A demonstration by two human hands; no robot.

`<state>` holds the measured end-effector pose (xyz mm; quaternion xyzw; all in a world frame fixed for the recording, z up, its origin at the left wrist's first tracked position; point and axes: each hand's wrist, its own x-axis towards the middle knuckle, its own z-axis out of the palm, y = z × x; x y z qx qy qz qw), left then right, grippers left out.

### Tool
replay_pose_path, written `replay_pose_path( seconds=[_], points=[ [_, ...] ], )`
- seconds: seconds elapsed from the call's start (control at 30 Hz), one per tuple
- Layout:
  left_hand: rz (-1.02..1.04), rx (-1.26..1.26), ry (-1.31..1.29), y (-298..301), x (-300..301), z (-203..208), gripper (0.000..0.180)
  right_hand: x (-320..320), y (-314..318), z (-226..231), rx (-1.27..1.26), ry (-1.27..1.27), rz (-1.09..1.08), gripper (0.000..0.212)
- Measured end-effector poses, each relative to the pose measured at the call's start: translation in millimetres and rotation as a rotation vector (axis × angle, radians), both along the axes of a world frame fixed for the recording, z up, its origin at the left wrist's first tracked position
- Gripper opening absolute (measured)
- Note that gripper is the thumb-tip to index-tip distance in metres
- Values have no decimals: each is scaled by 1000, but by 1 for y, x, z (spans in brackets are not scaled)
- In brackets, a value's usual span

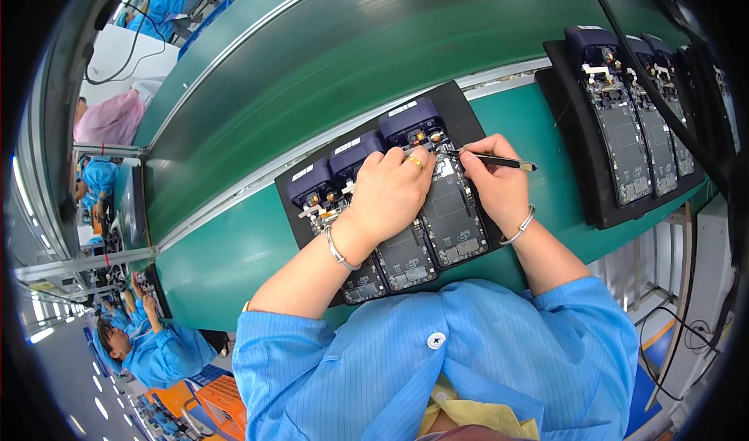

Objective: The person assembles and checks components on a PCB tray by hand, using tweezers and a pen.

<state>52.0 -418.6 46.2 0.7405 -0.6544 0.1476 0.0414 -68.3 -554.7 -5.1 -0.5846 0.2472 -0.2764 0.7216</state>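
Note:
Three opened handheld devices lie side by side on a black tray point(460, 101), each with a dark purple-blue head and an exposed circuit board. My right hand point(499, 179) is closed around slim black tweezers point(507, 161), their tip at the upper part of the rightmost device point(449, 207). Curled over the upper parts of the middle device point(406, 257) and the rightmost one is my left hand point(390, 191), fingers pressed together. Its fingertips rest near the tweezers' tip; what they pinch, if anything, is hidden. The leftmost device point(310, 179) is partly covered by my left wrist.
Another black tray point(558, 82) with several similar opened devices point(624, 136) stands at the right on the green bench point(211, 265). A dark green conveyor belt point(312, 58) runs behind. Black cables point(663, 101) hang at the right. Co-workers in blue point(168, 355) sit along the left.

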Motion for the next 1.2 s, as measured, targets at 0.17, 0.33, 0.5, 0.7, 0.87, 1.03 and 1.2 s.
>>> replay_pose_path(
  seconds=[0.17, 0.33, 0.5, 0.7, 0.87, 1.03, 1.2],
  points=[
    [10, 52, 12, -6, 1, -1, 23, 1, -1, 2, -29, 76, 47, 6],
    [-2, 69, 60, -7, 5, 1, 20, 4, -3, 0, -79, 109, 62, 6],
    [-37, 24, 119, -7, 7, 2, 23, 6, -4, 0, -80, 145, 59, 7],
    [-46, 75, 88, -7, 6, 7, 22, 8, -1, -6, -63, 53, 20, 11],
    [-114, 25, -31, -8, 12, 6, 20, 8, 0, -3, -64, 48, 17, 11],
    [-148, 15, -34, -8, 20, 3, 17, 8, 0, -4, -105, 60, 7, 12],
    [-184, -23, -30, -10, 25, -1, 14, 8, -1, -5, -104, 32, -2, 12]
  ],
)
